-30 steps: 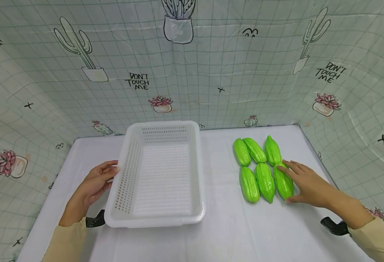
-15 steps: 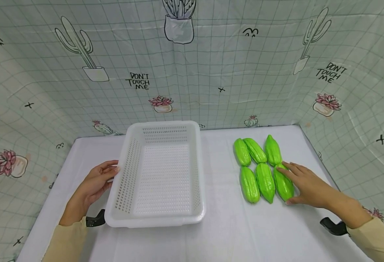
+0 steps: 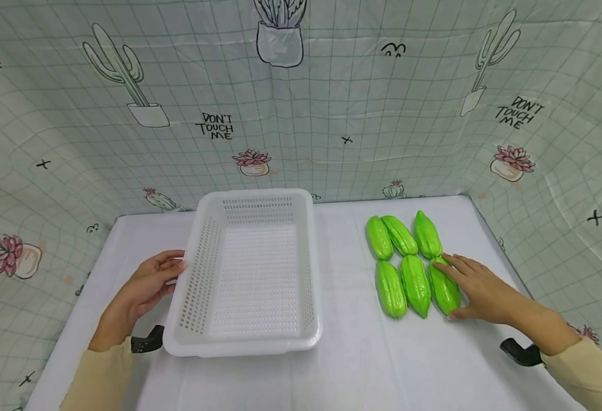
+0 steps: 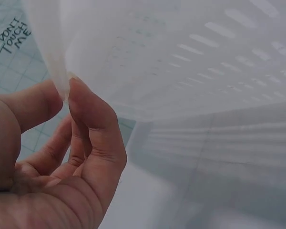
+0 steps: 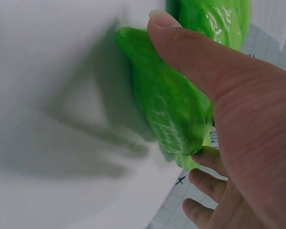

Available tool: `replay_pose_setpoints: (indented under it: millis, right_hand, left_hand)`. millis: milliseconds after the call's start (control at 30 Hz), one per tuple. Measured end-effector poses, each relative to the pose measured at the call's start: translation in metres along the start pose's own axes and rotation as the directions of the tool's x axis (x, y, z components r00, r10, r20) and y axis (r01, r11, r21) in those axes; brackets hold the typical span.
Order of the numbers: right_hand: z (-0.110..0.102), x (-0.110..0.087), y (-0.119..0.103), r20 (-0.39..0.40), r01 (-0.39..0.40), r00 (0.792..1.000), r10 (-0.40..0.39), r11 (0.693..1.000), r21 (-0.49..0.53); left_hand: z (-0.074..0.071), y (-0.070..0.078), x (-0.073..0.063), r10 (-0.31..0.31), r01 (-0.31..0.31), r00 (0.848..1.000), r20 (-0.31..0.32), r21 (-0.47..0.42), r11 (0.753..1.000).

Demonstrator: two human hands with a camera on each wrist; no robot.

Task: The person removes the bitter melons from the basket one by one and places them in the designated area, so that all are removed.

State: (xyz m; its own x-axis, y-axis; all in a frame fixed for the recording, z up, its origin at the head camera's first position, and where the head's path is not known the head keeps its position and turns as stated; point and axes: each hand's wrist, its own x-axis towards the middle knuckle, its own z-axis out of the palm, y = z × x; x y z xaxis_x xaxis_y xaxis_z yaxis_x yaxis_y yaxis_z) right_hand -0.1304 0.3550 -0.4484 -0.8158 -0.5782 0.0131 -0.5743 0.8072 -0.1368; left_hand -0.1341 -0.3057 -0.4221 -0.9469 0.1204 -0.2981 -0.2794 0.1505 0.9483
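A white perforated plastic basket stands on the left half of the table, with nothing inside. My left hand pinches its left rim between thumb and finger, as the left wrist view shows close up. To the right lie several bright green, ridged bitter melons in two rows. The right hand spans the nearest right bitter melon, thumb at its near end and index finger at its far end. In the right wrist view the thumb partly covers this bitter melon; the other fingers stay off it.
A white cloth covers the table. Patterned curtain walls it in at the back and both sides. The basket's far edge reaches close to the back curtain.
Hands, basket and bitter melons keep their places. Only a very slight shift of the forearms and the view shows.
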Motion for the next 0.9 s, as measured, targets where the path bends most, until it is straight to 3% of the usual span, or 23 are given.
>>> replay_pose_setpoints:
  millis: [433,900]
  right_hand:
    - [0.0001,0.004,0.0017,0.023,-0.006,1.0,0.005,0.999,0.036]
    - [0.0024,0.0037,0.0017,0.022,0.006,1.0,-0.006,1.0,0.023]
  left_hand:
    - [-0.0041,0.0049,0.0037,-0.016,0.016,0.999,0.048,0.017,1.0]
    - [-0.0045,0.0041,0.0019,-0.024,0.023,0.999,0.047,0.007,1.0]
